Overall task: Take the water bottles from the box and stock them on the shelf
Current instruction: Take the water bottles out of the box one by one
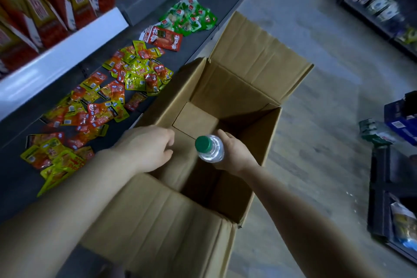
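right hand (234, 153) grips green-capped bottle (210, 149) | over box (225, 88) | labels unreadable

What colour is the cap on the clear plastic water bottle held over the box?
Green, seen in the head view on the clear plastic water bottle in the right hand.

The water bottle (211, 150) hid its own lower body; goods on the far racks (381, 7) were too blurred to read.

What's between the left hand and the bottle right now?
Only the cardboard box's open interior separates left hand from water bottle, in the head view.
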A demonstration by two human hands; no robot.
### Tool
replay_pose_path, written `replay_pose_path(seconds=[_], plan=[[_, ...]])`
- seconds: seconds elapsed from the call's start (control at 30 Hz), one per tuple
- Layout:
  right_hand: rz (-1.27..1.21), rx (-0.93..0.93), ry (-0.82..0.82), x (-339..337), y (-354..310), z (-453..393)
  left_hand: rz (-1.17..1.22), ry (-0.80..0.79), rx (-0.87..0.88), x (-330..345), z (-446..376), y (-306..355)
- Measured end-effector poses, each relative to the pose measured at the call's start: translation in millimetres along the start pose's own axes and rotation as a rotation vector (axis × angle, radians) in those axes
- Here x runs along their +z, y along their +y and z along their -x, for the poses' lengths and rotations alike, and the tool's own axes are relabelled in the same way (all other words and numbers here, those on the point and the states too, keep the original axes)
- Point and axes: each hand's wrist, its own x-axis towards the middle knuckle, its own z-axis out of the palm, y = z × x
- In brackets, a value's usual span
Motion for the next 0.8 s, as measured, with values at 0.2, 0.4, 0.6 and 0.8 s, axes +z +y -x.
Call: replay_pose_path(seconds=[0.2,0.4,0.6,0.8], plan=[[-0.187,-0.031,0.092,-40.5,-32.7,24.3,0.043,-0.016,-0.005,-31.1,29.1,18.9],[-0.378,-0.051,0.141,-70.3,-60.6,48.2,0.093,0.045,-0.014,-47.8,61.2,30.8],[-0.578,-0.090,0.171,-97.2,-88.8,69.2,0.178,0.071,-0.068,-54.2,88.8,38.7],[-0.690,-0.160,0.160,-119.3,-121.2,86.5,0.248,0.132,-0.097,-56.7,112.9,44.9]])
